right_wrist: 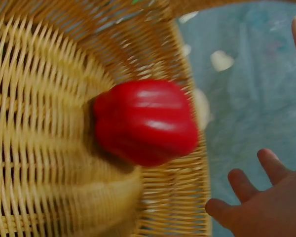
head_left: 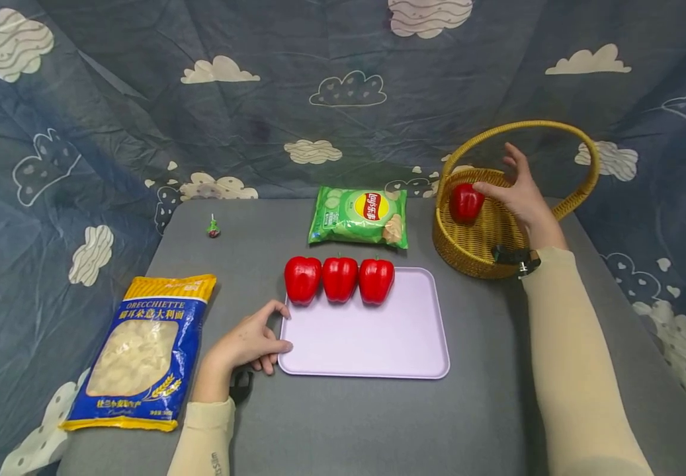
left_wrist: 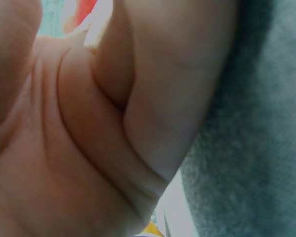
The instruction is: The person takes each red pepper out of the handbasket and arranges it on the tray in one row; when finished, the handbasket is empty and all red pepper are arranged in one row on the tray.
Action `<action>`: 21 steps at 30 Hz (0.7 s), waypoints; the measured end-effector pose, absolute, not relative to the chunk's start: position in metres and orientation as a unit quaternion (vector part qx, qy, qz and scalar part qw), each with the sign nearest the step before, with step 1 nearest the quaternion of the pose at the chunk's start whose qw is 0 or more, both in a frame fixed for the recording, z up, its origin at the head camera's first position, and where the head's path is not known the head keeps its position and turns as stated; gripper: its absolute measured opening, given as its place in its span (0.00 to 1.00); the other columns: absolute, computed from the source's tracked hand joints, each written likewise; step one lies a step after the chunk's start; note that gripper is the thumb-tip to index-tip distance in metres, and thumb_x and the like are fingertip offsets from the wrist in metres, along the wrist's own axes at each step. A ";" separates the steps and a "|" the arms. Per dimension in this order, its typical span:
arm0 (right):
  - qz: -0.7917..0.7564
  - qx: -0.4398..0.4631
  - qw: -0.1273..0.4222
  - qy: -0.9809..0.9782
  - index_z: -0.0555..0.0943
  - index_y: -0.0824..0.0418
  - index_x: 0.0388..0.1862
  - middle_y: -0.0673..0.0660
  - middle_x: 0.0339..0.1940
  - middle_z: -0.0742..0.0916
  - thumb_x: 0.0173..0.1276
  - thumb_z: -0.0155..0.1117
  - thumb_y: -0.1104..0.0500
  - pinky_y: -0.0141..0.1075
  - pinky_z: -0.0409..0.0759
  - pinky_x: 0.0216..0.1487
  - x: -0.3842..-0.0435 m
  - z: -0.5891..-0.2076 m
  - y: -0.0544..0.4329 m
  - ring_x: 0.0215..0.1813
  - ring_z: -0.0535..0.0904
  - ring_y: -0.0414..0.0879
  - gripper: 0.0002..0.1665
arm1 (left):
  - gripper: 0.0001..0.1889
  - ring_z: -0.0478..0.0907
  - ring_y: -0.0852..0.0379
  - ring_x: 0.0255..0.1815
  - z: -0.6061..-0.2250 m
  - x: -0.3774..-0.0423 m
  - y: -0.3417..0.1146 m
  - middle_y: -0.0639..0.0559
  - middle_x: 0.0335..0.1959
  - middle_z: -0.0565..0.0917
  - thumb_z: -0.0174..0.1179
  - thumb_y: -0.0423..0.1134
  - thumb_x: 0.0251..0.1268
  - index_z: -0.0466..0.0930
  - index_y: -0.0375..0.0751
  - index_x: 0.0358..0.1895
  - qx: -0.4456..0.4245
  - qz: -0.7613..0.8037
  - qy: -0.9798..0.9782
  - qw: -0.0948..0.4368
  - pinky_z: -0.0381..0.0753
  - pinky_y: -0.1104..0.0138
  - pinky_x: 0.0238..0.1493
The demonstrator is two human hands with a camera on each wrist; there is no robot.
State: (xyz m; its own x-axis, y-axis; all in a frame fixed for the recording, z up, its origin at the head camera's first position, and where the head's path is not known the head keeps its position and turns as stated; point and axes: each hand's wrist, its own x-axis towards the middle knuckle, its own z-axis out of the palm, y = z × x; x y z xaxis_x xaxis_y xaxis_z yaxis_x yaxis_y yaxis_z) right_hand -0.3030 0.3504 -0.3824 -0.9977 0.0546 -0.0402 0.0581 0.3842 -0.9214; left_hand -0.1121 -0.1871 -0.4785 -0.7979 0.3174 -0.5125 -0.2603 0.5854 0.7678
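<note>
My right hand [head_left: 518,198] hovers over the wicker basket [head_left: 479,261] with its fingers spread. Inside, a red bell pepper [right_wrist: 145,122] lies against the basket's wall. The right wrist view shows the fingers [right_wrist: 241,185] apart from this pepper. My left hand [head_left: 253,337] grips the left rim of the pale purple tray [head_left: 366,344], thumb over the edge and other fingers curled beside it. Three more red bell peppers [head_left: 339,279] stand in a row along the tray's back left. In the left wrist view, the palm and curled fingers [left_wrist: 167,74] fill most of the picture.
A green bag of chips [head_left: 357,217] lies behind the tray. At the left is a blue and yellow bag of orecchiette pasta [head_left: 134,354]. A small green-wrapped lollipop [head_left: 214,228] sits at the back left. The basket's tall handle [head_left: 521,124] arches above the right hand.
</note>
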 end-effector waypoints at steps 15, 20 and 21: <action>-0.504 0.045 0.090 0.858 0.27 0.40 0.88 0.65 0.90 0.37 0.72 0.73 0.47 0.69 0.45 0.85 -0.334 -0.432 0.365 0.89 0.35 0.71 0.70 | 0.29 0.83 0.53 0.16 -0.479 -0.112 -0.186 0.46 0.24 0.85 0.73 0.42 0.68 0.67 0.56 0.66 0.022 0.457 0.830 0.318 0.83 0.67 0.22; -0.484 0.042 0.100 0.869 0.27 0.41 0.88 0.67 0.90 0.40 0.71 0.74 0.46 0.70 0.48 0.85 -0.340 -0.443 0.370 0.89 0.39 0.72 0.72 | 0.29 0.84 0.53 0.17 -0.479 -0.113 -0.187 0.46 0.25 0.85 0.73 0.43 0.68 0.67 0.57 0.67 0.018 0.456 0.831 0.318 0.83 0.68 0.22; -0.480 0.043 0.104 0.870 0.26 0.41 0.88 0.67 0.90 0.40 0.71 0.74 0.46 0.70 0.49 0.85 -0.340 -0.444 0.370 0.88 0.39 0.72 0.72 | 0.29 0.84 0.52 0.17 -0.479 -0.113 -0.187 0.46 0.25 0.86 0.73 0.43 0.68 0.67 0.57 0.67 0.017 0.456 0.831 0.318 0.83 0.68 0.23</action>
State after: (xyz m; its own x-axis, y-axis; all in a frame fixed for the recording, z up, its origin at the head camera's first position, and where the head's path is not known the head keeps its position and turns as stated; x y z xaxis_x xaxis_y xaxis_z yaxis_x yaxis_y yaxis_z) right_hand -0.3404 0.3700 -0.4443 -0.9747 -0.0249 -0.2222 0.1748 0.5348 -0.8267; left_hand -0.1128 -0.1873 -0.4789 -0.7977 0.3188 -0.5120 -0.2610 0.5828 0.7696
